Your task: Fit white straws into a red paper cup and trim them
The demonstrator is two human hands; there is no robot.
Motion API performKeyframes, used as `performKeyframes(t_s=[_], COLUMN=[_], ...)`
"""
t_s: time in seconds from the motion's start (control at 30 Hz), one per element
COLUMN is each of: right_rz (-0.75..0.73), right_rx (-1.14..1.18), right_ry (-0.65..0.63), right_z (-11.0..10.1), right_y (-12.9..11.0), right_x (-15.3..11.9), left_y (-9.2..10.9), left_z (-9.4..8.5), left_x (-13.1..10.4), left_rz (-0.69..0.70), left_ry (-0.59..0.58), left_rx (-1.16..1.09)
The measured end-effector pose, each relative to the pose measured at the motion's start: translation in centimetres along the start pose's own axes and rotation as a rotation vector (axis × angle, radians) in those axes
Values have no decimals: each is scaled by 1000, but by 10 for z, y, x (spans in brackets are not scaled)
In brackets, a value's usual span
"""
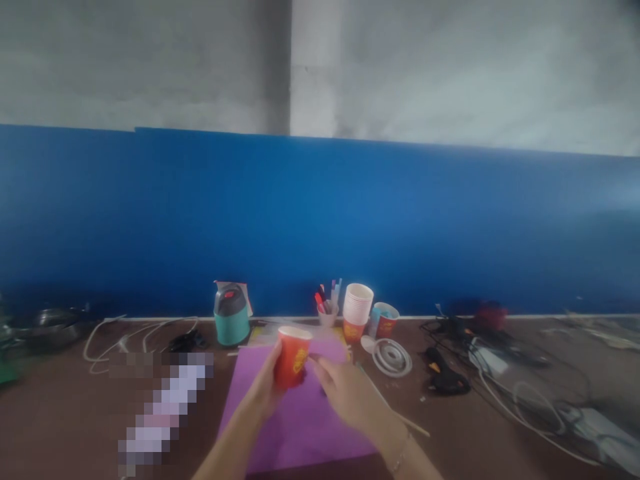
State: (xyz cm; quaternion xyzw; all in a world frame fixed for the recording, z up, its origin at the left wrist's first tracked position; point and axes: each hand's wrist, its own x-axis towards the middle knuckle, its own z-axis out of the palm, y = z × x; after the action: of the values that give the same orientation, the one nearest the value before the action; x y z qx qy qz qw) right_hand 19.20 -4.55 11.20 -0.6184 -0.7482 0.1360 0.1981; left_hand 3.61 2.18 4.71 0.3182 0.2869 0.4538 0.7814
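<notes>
A red paper cup [291,360] with yellow print and a white rim is held up over a purple sheet [300,427]. My left hand [267,383] wraps round its left side, fingers closed on it. At the cup's right side is my right hand [340,387], its fingers bent and the index finger pointing at the cup wall. Whether that fingertip touches the cup, or whether something small is pinched there, the blur does not show. The purple sheet lies flat on the brown table [430,453].
Behind stand a teal jug [231,327], a pen holder [327,313], a stack of paper cups [357,307] and another red cup [387,323]. To the right lie a white coil [393,358], a thin stick [413,424], a black tool [445,377] and cables. A blue panel [320,220] rises behind.
</notes>
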Motion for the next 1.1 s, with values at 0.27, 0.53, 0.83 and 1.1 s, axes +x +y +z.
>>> performKeyframes(t_s=[0.27,0.53,0.83,1.1], right_rz=[-25,93,142,97], right_rx=[12,-140,175,605], right_ry=[-7,-20,57,-18], right_z=[0,13,9,12], right_y=[0,0,31,34], right_x=[0,4,17,25], left_y=[-3,-6,3,6], left_z=[-2,1,1,12], left_x=[0,-3,3,-2], left_rz=[25,41,329,408], left_ry=[-38,-101,46,-5], left_rx=[43,189,294,517])
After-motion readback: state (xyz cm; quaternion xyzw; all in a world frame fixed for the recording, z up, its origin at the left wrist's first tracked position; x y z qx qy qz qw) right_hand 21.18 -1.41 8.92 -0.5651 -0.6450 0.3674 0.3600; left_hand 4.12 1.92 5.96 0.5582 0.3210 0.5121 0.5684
